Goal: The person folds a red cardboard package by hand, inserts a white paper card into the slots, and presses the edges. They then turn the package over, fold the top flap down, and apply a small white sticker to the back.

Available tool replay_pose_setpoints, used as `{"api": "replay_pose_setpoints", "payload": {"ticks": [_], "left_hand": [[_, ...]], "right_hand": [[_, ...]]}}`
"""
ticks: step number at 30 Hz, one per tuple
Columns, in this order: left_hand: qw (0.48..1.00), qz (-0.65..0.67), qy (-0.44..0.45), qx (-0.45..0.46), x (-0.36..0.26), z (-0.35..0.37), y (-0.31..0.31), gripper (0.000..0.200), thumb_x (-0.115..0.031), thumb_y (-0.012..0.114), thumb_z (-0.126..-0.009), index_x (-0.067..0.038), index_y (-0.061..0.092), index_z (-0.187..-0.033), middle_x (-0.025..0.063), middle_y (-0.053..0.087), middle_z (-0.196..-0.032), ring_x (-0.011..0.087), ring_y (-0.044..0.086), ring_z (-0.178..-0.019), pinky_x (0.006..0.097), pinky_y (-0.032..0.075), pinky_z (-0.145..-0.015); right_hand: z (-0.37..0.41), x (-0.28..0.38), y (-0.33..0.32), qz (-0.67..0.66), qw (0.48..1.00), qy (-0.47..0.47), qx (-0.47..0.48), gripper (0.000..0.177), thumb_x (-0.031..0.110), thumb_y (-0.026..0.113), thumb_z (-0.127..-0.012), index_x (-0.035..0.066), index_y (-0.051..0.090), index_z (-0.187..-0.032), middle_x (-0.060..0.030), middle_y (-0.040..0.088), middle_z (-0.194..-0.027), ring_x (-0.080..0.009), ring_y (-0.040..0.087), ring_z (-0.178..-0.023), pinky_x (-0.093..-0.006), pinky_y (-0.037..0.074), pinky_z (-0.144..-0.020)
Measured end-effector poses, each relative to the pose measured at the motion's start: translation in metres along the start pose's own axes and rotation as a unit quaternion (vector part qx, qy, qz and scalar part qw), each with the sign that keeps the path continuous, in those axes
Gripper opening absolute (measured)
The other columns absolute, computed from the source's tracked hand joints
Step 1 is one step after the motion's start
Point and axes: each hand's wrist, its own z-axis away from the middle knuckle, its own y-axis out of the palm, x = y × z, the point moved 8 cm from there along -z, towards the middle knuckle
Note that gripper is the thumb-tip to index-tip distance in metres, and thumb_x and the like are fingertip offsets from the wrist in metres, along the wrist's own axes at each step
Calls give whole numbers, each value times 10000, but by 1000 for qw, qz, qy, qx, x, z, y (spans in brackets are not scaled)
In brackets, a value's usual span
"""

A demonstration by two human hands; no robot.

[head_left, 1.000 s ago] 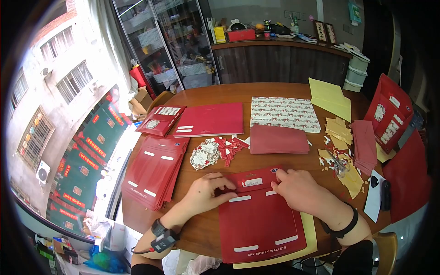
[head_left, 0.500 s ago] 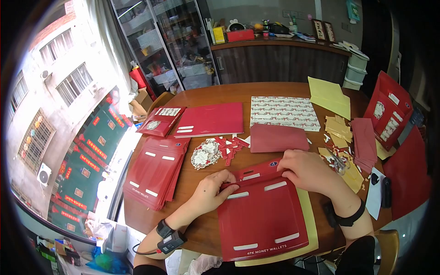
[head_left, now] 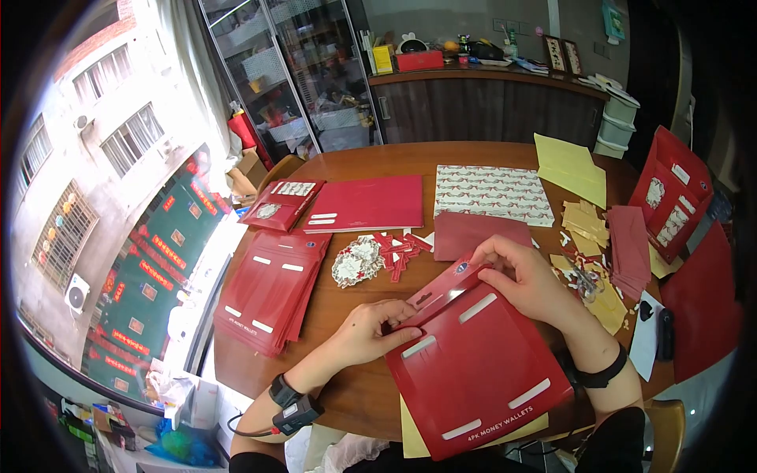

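Far left edge of the wooden table (head_left: 347,398): stack of red packs (head_left: 268,288), flat, white label strips up. Behind it a small windowed red packet (head_left: 280,203) touching a larger red folder (head_left: 367,203). Mid-table: white-and-red paper cutouts (head_left: 356,262) with loose red strips (head_left: 398,251) just beside them. Left hand (head_left: 371,331) (tracker strapped on the wrist) is clenched on the upper-left corner of the red wallet pack (head_left: 481,363), fingertips tucked at the edge under the flap. The pack lies at the near edge of the table, right in front of the person, rotated so its printed bottom end points lower right, and it sits on a yellow sheet (head_left: 414,437) that pokes out beneath. Its top flap (head_left: 441,290) is lifted off the body and tilts up toward the right. Right hand (head_left: 524,280) pinches the flap's far end between thumb and fingers; black band on that wrist. Behind the hands: dark red envelope (head_left: 473,232), then a bow-patterned sheet (head_left: 490,193). Right side: yellow paper (head_left: 569,165), yellow scraps (head_left: 583,221), a pile of red envelopes (head_left: 631,248), and propped red packets (head_left: 670,193) at the far right.
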Motion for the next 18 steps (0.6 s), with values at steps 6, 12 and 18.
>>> {"api": "replay_pose_setpoints", "payload": {"ticks": [6,12,18], "left_hand": [[995,-19,-90,-31,9,3,-14,141,-169,753,-926,-50,699,-977,34,604,-730,111,549,-636,291,460,-605],[989,19,-123,-79,19,9,-26,137,-166,749,-930,-45,683,-937,-16,599,-701,58,519,-604,272,430,-569],[987,80,-136,-2,10,12,-14,207,-200,789,-900,-39,661,-932,-14,626,-706,62,578,-604,271,446,-537]], "right_hand": [[5,5,-13,63,997,32,-14,319,68,690,-934,52,547,-1218,-151,683,-1025,-188,664,-872,-312,538,-766],[15,-3,-22,177,972,125,93,591,421,774,-885,48,527,-1272,-174,676,-981,-278,671,-861,-384,537,-789],[11,-9,-26,191,962,162,112,359,293,808,-868,40,677,-1087,-64,655,-784,-159,609,-713,-308,470,-641]]}}
